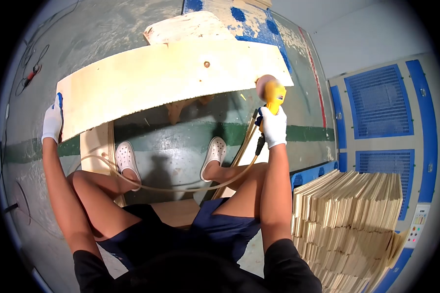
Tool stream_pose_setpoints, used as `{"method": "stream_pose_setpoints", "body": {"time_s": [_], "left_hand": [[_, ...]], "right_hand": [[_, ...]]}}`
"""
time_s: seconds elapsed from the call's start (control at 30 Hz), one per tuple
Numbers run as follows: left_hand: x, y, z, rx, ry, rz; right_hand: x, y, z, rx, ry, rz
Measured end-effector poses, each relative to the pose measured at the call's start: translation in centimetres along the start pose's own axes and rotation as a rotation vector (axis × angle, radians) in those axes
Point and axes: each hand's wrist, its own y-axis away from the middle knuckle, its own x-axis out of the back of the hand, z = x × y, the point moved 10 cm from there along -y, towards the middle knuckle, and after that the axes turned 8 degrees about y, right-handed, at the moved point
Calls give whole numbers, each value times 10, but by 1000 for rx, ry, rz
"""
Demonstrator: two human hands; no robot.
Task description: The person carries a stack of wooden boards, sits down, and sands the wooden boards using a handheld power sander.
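A long pale wooden board lies across in front of me, with a brown knot right of its middle. My left hand, in a white glove with blue on the palm side, grips the board's left end. My right hand, gloved too, is wrapped round the handle of a yellow sander. The sander's round pad is at the board's lower right edge; whether it touches the wood I cannot tell. A hose runs from the tool's handle across my legs to the left.
Thin wooden sheets are stacked high at the right, before blue-framed vented panels. Another wooden piece lies beyond the board. Wooden supports stand beside my feet. A red tool with a cable lies on the floor far left.
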Motion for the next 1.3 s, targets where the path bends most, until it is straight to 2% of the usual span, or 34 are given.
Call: {"method": "stream_pose_setpoints", "body": {"time_s": [0.07, 0.13, 0.17, 0.27, 0.33, 0.43, 0.53, 0.6, 0.67, 0.77, 0.87, 0.9, 0.97, 1.0, 1.07, 1.13, 1.2, 1.27, 1.3], "left_hand": [[2, -12, -11, -55, -56, 14], [2, -6, -8, -53, -41, 24], [2, -5, -6, -54, -26, 29], [3, -12, -9, -116, -32, 18], [2, 4, 4, -79, -34, -5], [3, 5, 2, -55, -36, -7], [2, 10, 5, -79, -40, 26], [3, 7, 8, -101, -34, 52], [3, 4, 1, -108, -71, 41], [2, 13, 9, -101, -44, 40], [-2, 20, 13, -75, -36, 20], [-3, 17, 13, -170, -100, 38], [-1, 13, 8, -196, -181, 54], [-1, 17, 10, -129, -166, 50], [-2, 21, 14, -120, -157, 47], [1, 23, 11, -105, -154, 47], [1, 23, 11, -123, -142, 24], [-4, 29, 14, -144, -133, 26], [-4, 32, 18, -166, -123, 34]], "right_hand": [[-4, 14, -18, 25, 236, -64], [-25, 16, -8, 77, 259, -210], [-24, 10, 8, 107, 320, -190], [-22, 18, -14, 27, 224, -146], [-9, 7, -25, 54, 265, -19], [-8, 2, -21, 5, 158, -29], [-33, 12, -26, 76, 360, -202], [-39, 38, -56, 248, 535, -166], [-47, 54, -76, 158, 416, -271], [-37, 33, -59, 57, 288, -143], [-20, 10, -46, 92, 389, -12], [-24, 11, -44, 68, 374, -52], [-36, 25, -44, 33, 403, -135], [-49, 39, -52, 30, 303, -204], [-64, 71, -93, 184, 510, -230], [-81, 84, -101, 237, 431, -299], [-76, 79, -107, 232, 458, -227], [-72, 45, -72, 191, 338, -159], [-60, 37, -74, 145, 437, -117]]}}
